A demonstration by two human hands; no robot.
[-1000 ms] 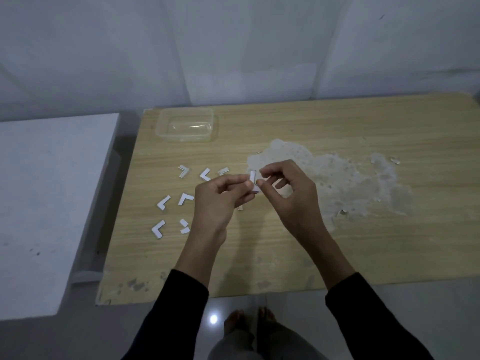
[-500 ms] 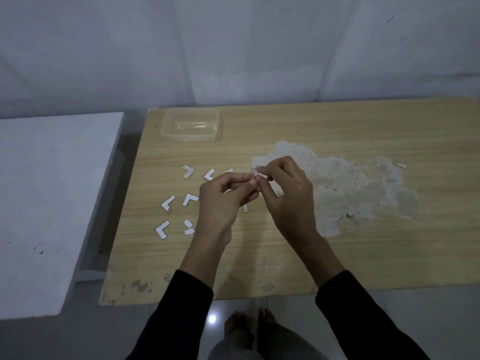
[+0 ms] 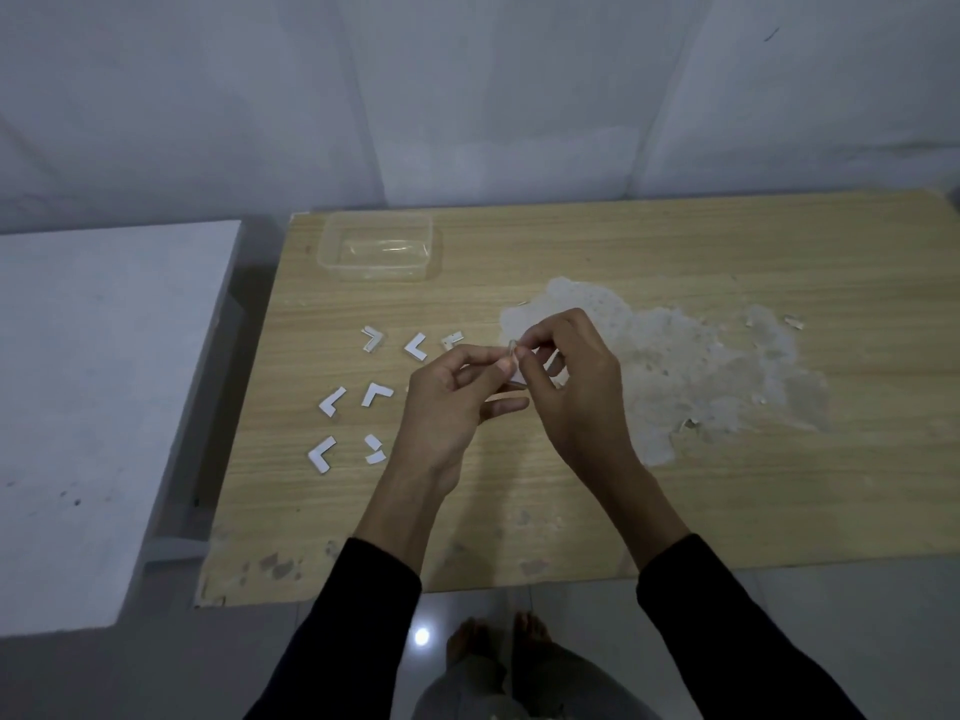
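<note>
The small white piece (image 3: 515,357) is held in the air above the middle of the tabletop (image 3: 675,501), pinched from both sides. The left hand (image 3: 447,407) grips it between thumb and forefinger, and the right hand (image 3: 571,387) nips its upper end with curled fingertips. The hands are close together and both are clamped on this one scrap. The two-sided hold looks meant to steady something too small for one hand to work, perhaps to bend it or peel a layer off, but the detail is too fine to tell. It seems thin and stiff like card or backed tape, with a paler, slightly glossy edge showing at the top. Left of the hands, seven L-shaped pieces (image 3: 415,347) lie flat, loosely scattered and apart from one another toward the tabletop's left edge. They are matte white with crisp angles. Being spread out rather than heaped probably makes each one easy to pick up. At the far left corner stands a clear plastic tub (image 3: 379,275), shallow, with rounded corners, and nothing can be seen in it. It may be where the pieces are meant to go. The tabletop is a pale wood-grain laminate. A rough grey worn patch (image 3: 701,371) where the surface has flaked off runs from the middle toward the right edge, and there are chips along the near edge. A plain white surface (image 3: 104,407) lies beyond the left edge.
</note>
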